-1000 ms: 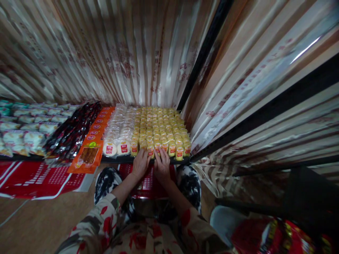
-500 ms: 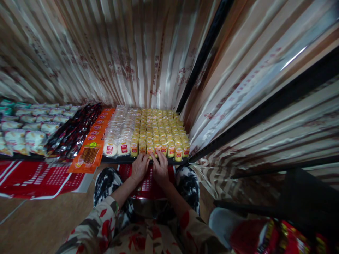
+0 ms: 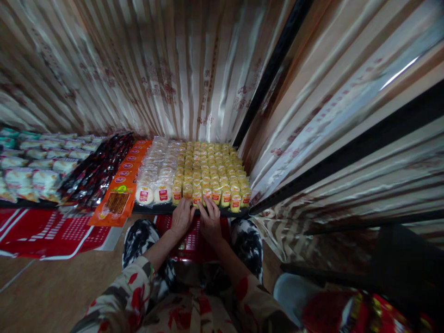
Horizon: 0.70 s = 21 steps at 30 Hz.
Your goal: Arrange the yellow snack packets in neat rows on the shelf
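Note:
Rows of small yellow snack cakes (image 3: 215, 169), each in a clear wrapper with a red-and-orange label, fill the right end of a low black shelf (image 3: 166, 209). At their front row, my left hand (image 3: 182, 218) rests its fingertips against the lower part of a cake, its thumb slightly apart. Just to the right, my right hand (image 3: 210, 220) has its fingers stretched and spread, the tips touching the fronts of neighbouring cakes. Both hands are open, palms down. The fingers hide the lower parts of several labels.
Left of the cakes are round white wrapped snacks (image 3: 153, 171), an orange packet (image 3: 121, 187), dark red-black packets (image 3: 97, 171) and white bags (image 3: 45, 178). A black upright post (image 3: 274, 69) and striped curtain (image 3: 194, 69) stand behind. Red packages (image 3: 378, 314) lie at lower right.
My left fingertips have shifted slightly and the thumb sits farther from the fingers. My right hand stays nearly in place. The view has moved slightly.

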Motion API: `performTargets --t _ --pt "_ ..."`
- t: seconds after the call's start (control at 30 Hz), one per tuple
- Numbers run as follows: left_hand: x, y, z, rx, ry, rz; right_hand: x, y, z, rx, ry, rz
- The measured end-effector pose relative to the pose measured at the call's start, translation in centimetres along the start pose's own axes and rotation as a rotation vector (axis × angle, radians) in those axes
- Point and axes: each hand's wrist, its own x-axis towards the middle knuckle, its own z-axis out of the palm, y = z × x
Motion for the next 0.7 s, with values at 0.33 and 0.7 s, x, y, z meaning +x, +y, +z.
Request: performTargets --t 0.33,0.7 --pt "0.56 -0.49 0.55 -0.030 -0.021 0.014 0.40 0.08 0.28 0.004 0.031 -0.005" --pt "0.13 0.29 0.01 0.067 -0.046 -0.038 0.33 -0.21 0.28 -0.023 0.012 0.020"
